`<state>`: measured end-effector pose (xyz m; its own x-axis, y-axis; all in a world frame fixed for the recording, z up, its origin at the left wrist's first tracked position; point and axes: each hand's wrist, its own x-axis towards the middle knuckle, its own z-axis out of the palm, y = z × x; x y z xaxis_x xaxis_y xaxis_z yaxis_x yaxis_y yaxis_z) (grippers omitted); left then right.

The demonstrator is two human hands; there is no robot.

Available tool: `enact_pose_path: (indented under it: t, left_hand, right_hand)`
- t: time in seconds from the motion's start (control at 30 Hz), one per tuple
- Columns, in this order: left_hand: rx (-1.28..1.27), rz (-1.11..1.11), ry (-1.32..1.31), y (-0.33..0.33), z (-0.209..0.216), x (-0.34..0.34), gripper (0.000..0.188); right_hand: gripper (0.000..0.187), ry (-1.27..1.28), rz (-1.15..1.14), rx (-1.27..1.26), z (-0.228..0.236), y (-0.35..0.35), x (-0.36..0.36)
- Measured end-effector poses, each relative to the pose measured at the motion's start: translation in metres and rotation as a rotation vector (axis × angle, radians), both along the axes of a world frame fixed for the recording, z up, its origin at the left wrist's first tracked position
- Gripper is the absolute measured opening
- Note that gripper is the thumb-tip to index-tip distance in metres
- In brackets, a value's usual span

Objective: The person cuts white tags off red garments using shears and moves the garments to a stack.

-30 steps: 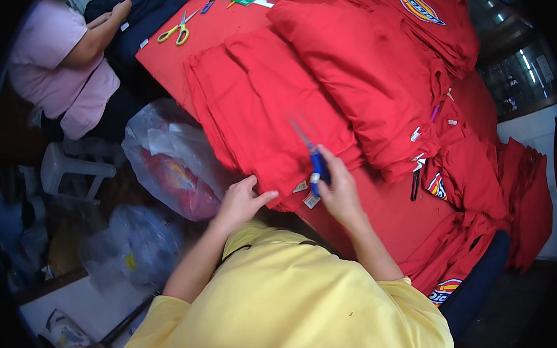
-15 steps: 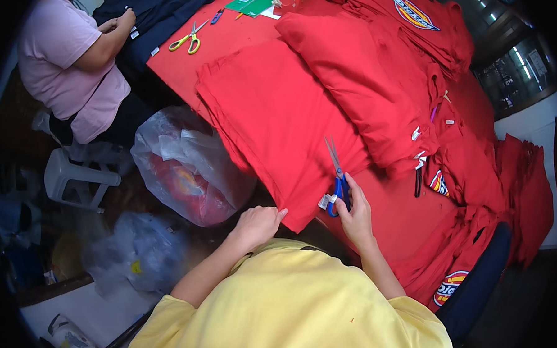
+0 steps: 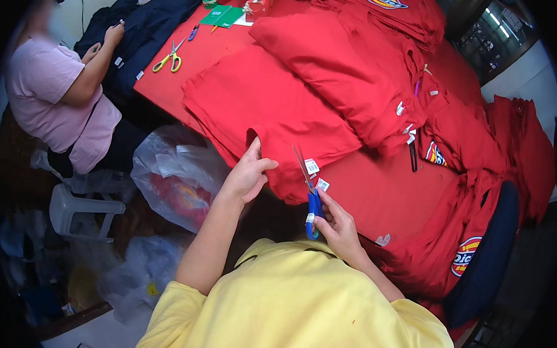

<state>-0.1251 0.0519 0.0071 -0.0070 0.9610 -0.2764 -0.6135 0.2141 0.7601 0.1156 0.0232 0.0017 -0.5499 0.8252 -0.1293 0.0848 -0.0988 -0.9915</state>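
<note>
A: Where are we on the red garment (image 3: pixel 256 97)?
B: Spread on the table (image 3: pixel 367 204) right in front of us, near corner at the table edge. A thick red bundle (image 3: pixel 343 78) lies just to its right and far side.
A: Hands?
B: Our left hand (image 3: pixel 246 180) is at the near left part of the garment, thumb and index finger spread apart. Index tip sits by a raised fold. We can't tell if the lower fingers have any cloth. Our right hand (image 3: pixel 338 226) is wrapped round the blue-handled scissors (image 3: pixel 315 208), points facing far, blades slightly parted.
A: Blades touching cloth?
B: Can't tell. They cross over the near edge, just left of the white tags (image 3: pixel 312 166). (The nearer tag is right beside our right fingertips, so easy to nick.)
A: So which step?
B: Our read: we're handling and checking the near edge, scissors at the ready. No cut is visible.
A: What does the next move call for?
B: Probably a firm left pinch on the fold, edge drawn flat, tips kept off the tags and the layers underneath. Loose cloth likely bunches between the blades, so we want tension first.
A: Other tools?
B: Yellow-handled scissors (image 3: pixel 175 64) at the far left of the table, well apart from our hands.
</note>
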Motion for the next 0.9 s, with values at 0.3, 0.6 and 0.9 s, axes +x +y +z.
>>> enact_pose_path:
  t: [0.3, 0.6, 0.9]
  left_hand:
    - [-0.037, 0.137, -0.158, -0.020, 0.000, 0.025, 0.027]
    - [0.019, 0.236, -0.201, -0.029, 0.016, 0.046, 0.030]
    - [0.060, 0.252, -0.091, -0.033, 0.026, 0.064, 0.030]
  right_hand:
    - [0.063, -0.364, 0.125, 0.540, 0.007, -0.002, 0.016]
    - [0.062, -0.319, 0.135, 0.645, 0.007, 0.006, 0.029]
    - [0.061, -0.242, 0.131, 0.679, 0.012, 0.011, 0.031]
